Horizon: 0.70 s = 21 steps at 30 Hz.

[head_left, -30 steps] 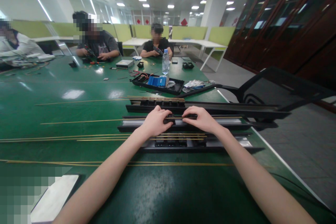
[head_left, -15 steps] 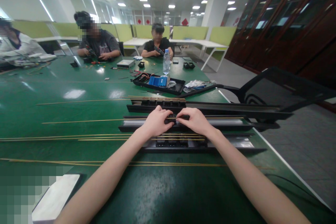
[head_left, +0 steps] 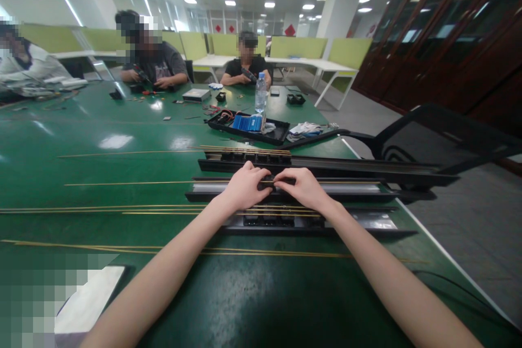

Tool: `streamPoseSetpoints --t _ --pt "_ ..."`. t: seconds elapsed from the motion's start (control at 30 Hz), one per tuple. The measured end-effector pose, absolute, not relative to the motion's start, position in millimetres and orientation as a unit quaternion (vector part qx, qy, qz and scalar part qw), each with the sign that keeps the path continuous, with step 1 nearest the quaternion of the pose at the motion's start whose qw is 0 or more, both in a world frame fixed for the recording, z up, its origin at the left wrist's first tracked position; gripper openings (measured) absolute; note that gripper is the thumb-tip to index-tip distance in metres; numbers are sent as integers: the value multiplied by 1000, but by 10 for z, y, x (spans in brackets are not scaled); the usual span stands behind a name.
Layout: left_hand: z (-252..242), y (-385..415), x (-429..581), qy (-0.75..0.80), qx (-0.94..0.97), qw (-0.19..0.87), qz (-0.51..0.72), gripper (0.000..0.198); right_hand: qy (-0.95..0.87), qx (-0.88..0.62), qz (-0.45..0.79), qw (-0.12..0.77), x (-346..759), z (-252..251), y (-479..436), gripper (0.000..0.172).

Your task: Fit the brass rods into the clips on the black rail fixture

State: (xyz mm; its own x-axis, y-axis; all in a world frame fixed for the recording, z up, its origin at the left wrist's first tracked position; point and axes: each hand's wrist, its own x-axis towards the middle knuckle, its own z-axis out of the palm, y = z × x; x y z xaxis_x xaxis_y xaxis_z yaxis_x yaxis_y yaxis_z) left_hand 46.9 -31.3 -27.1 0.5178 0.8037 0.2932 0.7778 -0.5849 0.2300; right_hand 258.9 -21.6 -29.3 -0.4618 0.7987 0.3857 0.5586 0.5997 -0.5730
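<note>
Over the middle black channel (head_left: 359, 188), a long open tray-like profile with a pale inside, both my hands work close together. My left hand (head_left: 244, 187) is closed round a small black block (head_left: 267, 180) in the channel. My right hand (head_left: 300, 187) pinches with thumb and forefinger at the block's right side, on a thin brass-coloured rod (head_left: 134, 183) that runs over the block and far out to the left. Its exact grip is partly hidden by the fingers. Nearer me, more rods (head_left: 163, 212) lie across another channel (head_left: 379, 221) holding several black blocks (head_left: 267, 219).
Behind lies a third channel (head_left: 367, 168) with rods on it. Farther back are a black tray (head_left: 279, 133) with a blue item, gloves (head_left: 305, 130) and a water bottle (head_left: 260, 95). Loose rods (head_left: 253, 252) lie in front. Several people sit across the green table (head_left: 81, 125); a chair (head_left: 432, 136) stands right.
My view has tilted slightly. Both hands stay at the block and rod, with almost no visible movement.
</note>
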Motion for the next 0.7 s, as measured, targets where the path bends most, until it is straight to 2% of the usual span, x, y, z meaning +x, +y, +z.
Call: streamPoseSetpoints --t 0.7 --pt "-267 -316 491 454 869 41 191 40 -817 -427 202 329 2603 -318 -217 11"
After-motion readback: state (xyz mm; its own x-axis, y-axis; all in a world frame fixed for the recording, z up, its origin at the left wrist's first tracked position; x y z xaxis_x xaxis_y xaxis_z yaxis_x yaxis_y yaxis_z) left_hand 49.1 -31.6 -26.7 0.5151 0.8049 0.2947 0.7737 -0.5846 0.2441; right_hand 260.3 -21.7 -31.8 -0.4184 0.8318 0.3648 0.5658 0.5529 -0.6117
